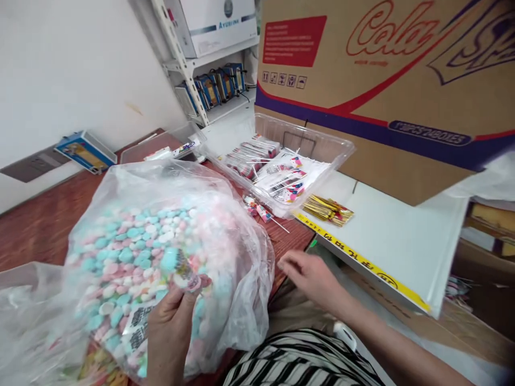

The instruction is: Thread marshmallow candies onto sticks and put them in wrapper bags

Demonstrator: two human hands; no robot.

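My left hand pinches the gathered neck of a small clear printed bag, which has a light-blue marshmallow at its top end. Beneath it, a large clear plastic bag lies full of pink, blue and white marshmallows. A flat wrapper with black print rests on the marshmallows beside my left wrist. My right hand hovers by the table's edge, to the right of the large bag. Its fingers are curled together, and whatever they hold, if anything, is hidden.
A clear plastic tray holds printed wrappers and white sticks. Wrapped lollipops lie in front of it. Gold twist ties lie on the white surface. A large cardboard box stands behind; shelving is farther back.
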